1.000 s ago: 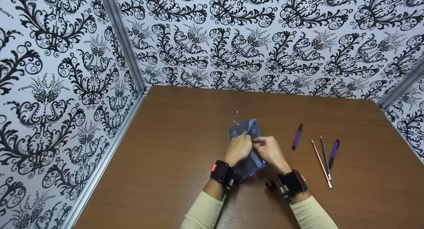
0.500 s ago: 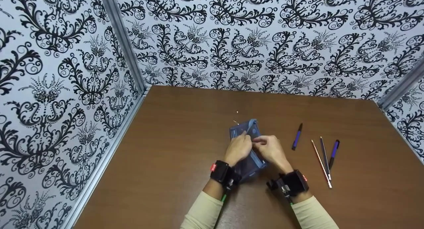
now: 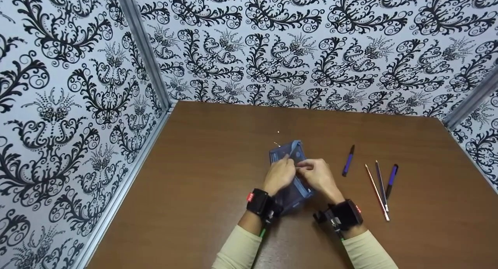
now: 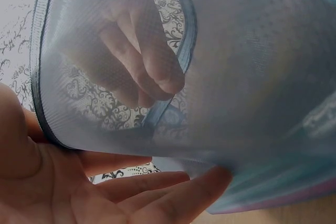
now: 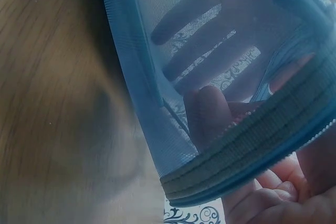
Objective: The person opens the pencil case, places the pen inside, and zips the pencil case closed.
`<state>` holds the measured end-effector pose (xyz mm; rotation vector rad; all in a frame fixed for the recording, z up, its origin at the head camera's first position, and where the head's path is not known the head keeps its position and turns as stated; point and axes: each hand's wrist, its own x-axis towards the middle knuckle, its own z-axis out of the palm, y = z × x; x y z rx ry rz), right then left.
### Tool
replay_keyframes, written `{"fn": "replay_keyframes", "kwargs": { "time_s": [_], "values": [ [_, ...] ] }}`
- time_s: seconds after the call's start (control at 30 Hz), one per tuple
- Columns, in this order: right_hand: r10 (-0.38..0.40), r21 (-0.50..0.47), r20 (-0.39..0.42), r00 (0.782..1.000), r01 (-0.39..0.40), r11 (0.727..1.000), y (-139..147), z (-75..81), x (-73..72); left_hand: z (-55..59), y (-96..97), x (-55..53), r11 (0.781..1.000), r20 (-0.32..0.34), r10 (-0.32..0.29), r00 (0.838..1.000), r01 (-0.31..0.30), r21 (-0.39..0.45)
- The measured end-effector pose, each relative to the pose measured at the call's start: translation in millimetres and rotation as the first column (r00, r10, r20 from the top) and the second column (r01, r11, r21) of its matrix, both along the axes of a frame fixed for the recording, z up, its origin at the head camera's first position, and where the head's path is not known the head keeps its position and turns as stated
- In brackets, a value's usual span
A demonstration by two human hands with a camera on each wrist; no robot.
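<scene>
A translucent blue mesh zip pouch [image 3: 291,199] stands slanted over the brown table in the head view, held between both hands. My left hand [image 3: 281,175] grips its left side; in the left wrist view the thumb and fingers [image 4: 168,195] lie either side of the zip edge, and more fingers show through the mesh. My right hand [image 3: 318,176] pinches the opposite zip edge with thumb and forefinger. In the right wrist view the pouch's zip band [image 5: 247,140] crosses the right hand [image 5: 283,203], with fingers seen through the mesh. The pouch's mouth gapes between the hands.
Right of the hands lie a blue-and-black pen [image 3: 348,161], a red-and-white striped pencil [image 3: 376,192], a dark pencil [image 3: 381,181] and a second blue-and-black pen [image 3: 392,177]. Tiny white bits [image 3: 278,131] lie beyond the pouch. Patterned walls [image 3: 291,47] border the table [image 3: 186,175].
The right hand and wrist have shifted very slightly to the right since a second ago. Both hands keep hold of the pouch, and the pens and pencils stay where they lay.
</scene>
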<state>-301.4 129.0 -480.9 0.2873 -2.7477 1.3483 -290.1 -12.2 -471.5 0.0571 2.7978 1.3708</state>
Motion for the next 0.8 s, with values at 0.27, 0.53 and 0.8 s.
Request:
{"fn": "replay_keyframes", "kwargs": {
  "time_s": [0.27, 0.53, 0.8],
  "values": [
    [0.014, -0.046, 0.043, 0.999, -0.012, 0.999, 1.0, -0.7, -0.5, 0.9, 0.5, 1.8, 1.000, 0.024, 0.004, 1.000, -0.004, 0.022],
    [0.008, -0.098, 0.070, 0.998, -0.001, 0.995, 4.0, 2.0, -0.4, 1.6, 0.1, 3.1, 0.999, 0.031, 0.002, 1.000, -0.003, 0.033],
    [0.042, -0.176, 0.098, 0.994, -0.024, 0.984, 8.8, 5.6, -1.5, 0.9, 1.0, 1.5, 0.999, 0.032, 0.012, 0.999, -0.013, 0.037]
  ]
}}
